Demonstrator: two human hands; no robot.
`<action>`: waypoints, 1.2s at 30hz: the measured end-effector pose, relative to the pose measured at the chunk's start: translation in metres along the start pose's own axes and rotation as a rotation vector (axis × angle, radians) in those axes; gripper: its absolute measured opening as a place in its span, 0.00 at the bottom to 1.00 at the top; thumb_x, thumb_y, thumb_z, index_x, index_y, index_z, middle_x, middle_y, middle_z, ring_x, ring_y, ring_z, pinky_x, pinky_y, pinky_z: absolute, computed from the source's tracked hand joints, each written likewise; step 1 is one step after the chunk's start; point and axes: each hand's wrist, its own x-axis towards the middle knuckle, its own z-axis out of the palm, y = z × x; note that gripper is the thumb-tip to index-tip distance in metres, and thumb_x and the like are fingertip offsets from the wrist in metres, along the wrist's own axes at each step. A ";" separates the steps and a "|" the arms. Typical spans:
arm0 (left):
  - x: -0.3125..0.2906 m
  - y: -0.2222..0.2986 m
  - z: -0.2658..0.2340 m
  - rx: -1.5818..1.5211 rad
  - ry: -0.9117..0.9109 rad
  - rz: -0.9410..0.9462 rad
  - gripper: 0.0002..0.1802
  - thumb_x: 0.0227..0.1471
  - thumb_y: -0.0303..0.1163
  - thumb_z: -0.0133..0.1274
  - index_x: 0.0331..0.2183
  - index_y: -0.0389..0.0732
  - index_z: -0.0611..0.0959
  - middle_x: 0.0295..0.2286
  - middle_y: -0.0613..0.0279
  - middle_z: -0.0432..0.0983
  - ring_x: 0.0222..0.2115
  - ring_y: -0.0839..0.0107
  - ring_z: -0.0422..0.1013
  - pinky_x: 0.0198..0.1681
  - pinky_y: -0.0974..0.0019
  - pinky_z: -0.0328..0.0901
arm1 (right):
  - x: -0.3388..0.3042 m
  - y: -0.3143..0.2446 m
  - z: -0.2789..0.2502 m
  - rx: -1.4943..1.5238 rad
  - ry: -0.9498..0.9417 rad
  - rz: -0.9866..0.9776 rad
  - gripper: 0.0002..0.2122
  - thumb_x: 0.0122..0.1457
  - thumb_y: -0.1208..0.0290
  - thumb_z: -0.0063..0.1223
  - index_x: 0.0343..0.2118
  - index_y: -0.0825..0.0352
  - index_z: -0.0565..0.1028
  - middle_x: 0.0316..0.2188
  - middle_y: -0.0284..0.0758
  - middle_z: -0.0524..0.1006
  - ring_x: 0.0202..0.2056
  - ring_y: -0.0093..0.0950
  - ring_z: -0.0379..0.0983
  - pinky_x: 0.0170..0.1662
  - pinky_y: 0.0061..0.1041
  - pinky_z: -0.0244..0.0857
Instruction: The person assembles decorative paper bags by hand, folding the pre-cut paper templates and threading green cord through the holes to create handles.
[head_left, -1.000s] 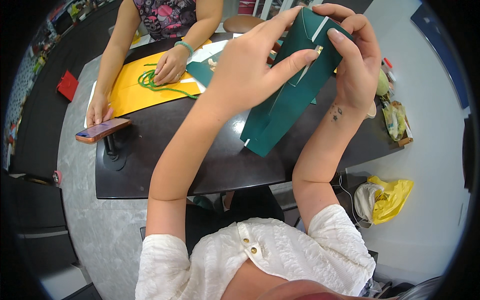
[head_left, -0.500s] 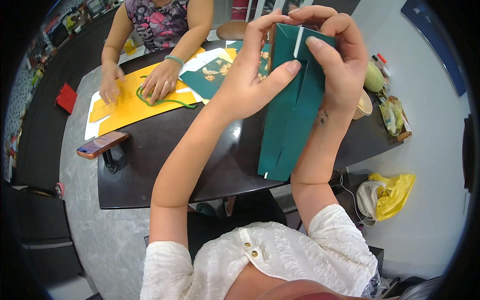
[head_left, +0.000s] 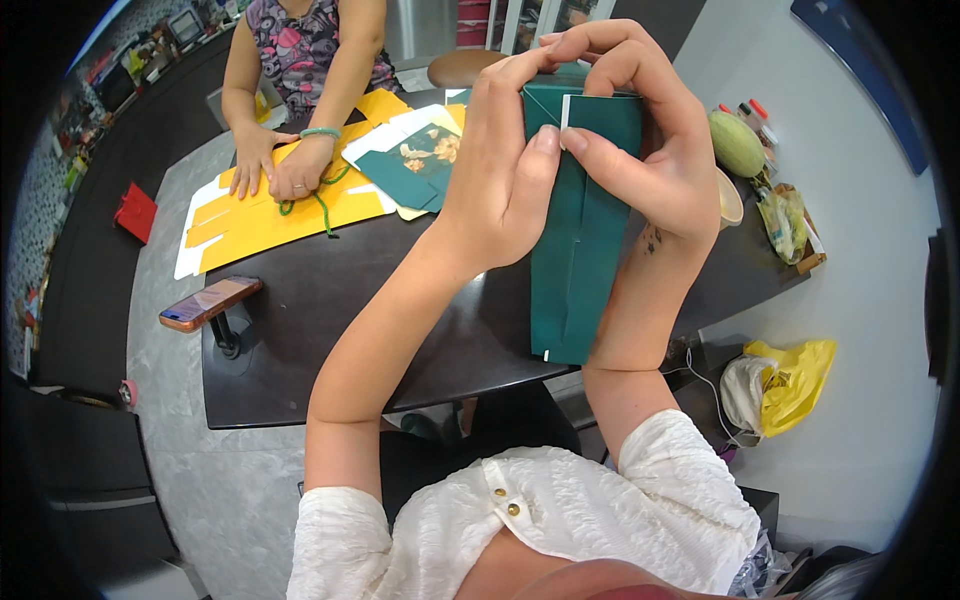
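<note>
A dark green folded paper bag (head_left: 578, 270) stands raised above the table, held between my two hands. My left hand (head_left: 500, 165) grips its left side, the thumb pressing on the green face. Around the upper right edge curls my right hand (head_left: 650, 130), its thumb laid beside a white strip (head_left: 566, 112) near the top. Both thumb tips meet close to that strip's lower end. The fingers of both hands arch over the top edge, so part of the bag there is hidden.
Across the dark table (head_left: 400, 320), another person's hands press a green cord (head_left: 324, 208) on a flat yellow bag (head_left: 240, 232). Green flower-printed sheets (head_left: 400, 180) lie beside it. A phone on a stand (head_left: 212, 302) is at left; a melon (head_left: 736, 145) at right.
The green bag has come down slightly and looks more upright, with my left thumb shifted up to the white strip. The other person's hands have moved closer together over the cord.
</note>
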 end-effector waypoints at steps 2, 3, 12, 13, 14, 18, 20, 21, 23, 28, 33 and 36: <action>0.002 0.003 -0.001 0.031 0.000 0.035 0.26 0.52 0.32 0.41 0.52 0.31 0.63 0.49 0.44 0.63 0.50 0.51 0.61 0.55 0.56 0.54 | 0.000 -0.003 0.001 0.015 0.041 0.011 0.09 0.42 0.79 0.54 0.26 0.68 0.65 0.42 0.42 0.71 0.50 0.37 0.69 0.55 0.33 0.58; 0.002 0.004 0.000 0.061 0.010 0.064 0.27 0.51 0.33 0.41 0.52 0.30 0.64 0.49 0.44 0.63 0.50 0.51 0.60 0.55 0.55 0.53 | -0.001 -0.003 0.001 0.046 0.059 0.001 0.09 0.41 0.79 0.52 0.25 0.68 0.65 0.42 0.42 0.71 0.50 0.37 0.69 0.55 0.33 0.58; 0.006 0.010 0.002 0.068 0.037 0.102 0.25 0.49 0.33 0.46 0.48 0.33 0.67 0.47 0.46 0.65 0.48 0.51 0.61 0.54 0.55 0.54 | -0.004 -0.003 0.000 0.091 0.184 -0.070 0.08 0.40 0.81 0.50 0.23 0.69 0.63 0.40 0.46 0.72 0.46 0.40 0.73 0.60 0.43 0.56; 0.006 0.011 0.001 0.064 0.041 0.104 0.25 0.49 0.33 0.46 0.48 0.33 0.67 0.47 0.46 0.65 0.48 0.51 0.61 0.54 0.55 0.54 | -0.004 -0.002 -0.002 0.108 0.163 -0.088 0.08 0.40 0.82 0.49 0.23 0.69 0.63 0.40 0.47 0.72 0.46 0.40 0.74 0.61 0.45 0.54; 0.006 0.013 0.000 0.071 0.023 0.088 0.24 0.49 0.33 0.47 0.48 0.34 0.68 0.47 0.47 0.65 0.48 0.51 0.61 0.54 0.55 0.55 | -0.005 -0.002 -0.003 0.104 0.159 -0.089 0.08 0.40 0.82 0.49 0.23 0.69 0.63 0.40 0.47 0.72 0.46 0.40 0.74 0.61 0.45 0.54; 0.010 0.015 -0.007 0.109 -0.015 0.122 0.24 0.48 0.32 0.49 0.48 0.34 0.69 0.45 0.49 0.67 0.47 0.51 0.63 0.53 0.56 0.57 | -0.005 -0.003 -0.005 0.126 0.161 -0.082 0.08 0.41 0.82 0.50 0.24 0.69 0.64 0.39 0.47 0.73 0.46 0.41 0.74 0.62 0.47 0.54; 0.013 0.019 -0.011 0.100 -0.052 0.116 0.24 0.48 0.31 0.50 0.48 0.35 0.69 0.44 0.50 0.68 0.47 0.51 0.64 0.52 0.56 0.58 | -0.006 -0.003 -0.006 0.125 0.163 -0.080 0.08 0.41 0.83 0.50 0.25 0.70 0.64 0.39 0.47 0.73 0.45 0.40 0.74 0.62 0.48 0.54; 0.014 0.021 -0.014 0.085 -0.084 0.095 0.24 0.47 0.30 0.51 0.48 0.35 0.70 0.44 0.51 0.69 0.46 0.51 0.65 0.51 0.56 0.59 | -0.005 -0.002 -0.008 0.101 0.158 -0.086 0.08 0.41 0.83 0.50 0.25 0.70 0.64 0.39 0.47 0.73 0.44 0.38 0.74 0.62 0.49 0.54; 0.014 0.020 -0.017 0.091 -0.098 0.101 0.24 0.47 0.30 0.51 0.48 0.35 0.70 0.44 0.51 0.69 0.46 0.51 0.65 0.51 0.56 0.60 | -0.007 -0.002 -0.008 0.074 0.155 -0.089 0.08 0.40 0.83 0.50 0.25 0.70 0.65 0.38 0.47 0.73 0.43 0.37 0.74 0.62 0.49 0.54; 0.017 0.023 -0.024 0.101 -0.150 0.093 0.24 0.47 0.30 0.52 0.48 0.36 0.71 0.44 0.50 0.70 0.46 0.51 0.66 0.51 0.56 0.60 | -0.007 -0.002 -0.011 0.050 0.121 -0.119 0.08 0.40 0.83 0.50 0.25 0.70 0.65 0.37 0.48 0.74 0.43 0.35 0.74 0.62 0.51 0.54; 0.018 0.019 -0.025 0.094 -0.160 0.130 0.23 0.49 0.31 0.54 0.48 0.37 0.71 0.45 0.50 0.70 0.46 0.52 0.67 0.52 0.57 0.60 | -0.006 -0.003 -0.014 0.060 0.115 -0.090 0.08 0.41 0.83 0.52 0.26 0.70 0.66 0.38 0.48 0.74 0.44 0.35 0.73 0.62 0.48 0.53; 0.017 0.017 -0.024 0.093 -0.143 0.086 0.22 0.51 0.31 0.54 0.48 0.37 0.71 0.45 0.50 0.70 0.46 0.52 0.67 0.52 0.58 0.60 | -0.006 -0.006 -0.014 0.112 0.133 -0.058 0.08 0.46 0.81 0.56 0.31 0.70 0.72 0.39 0.43 0.77 0.43 0.31 0.74 0.54 0.36 0.60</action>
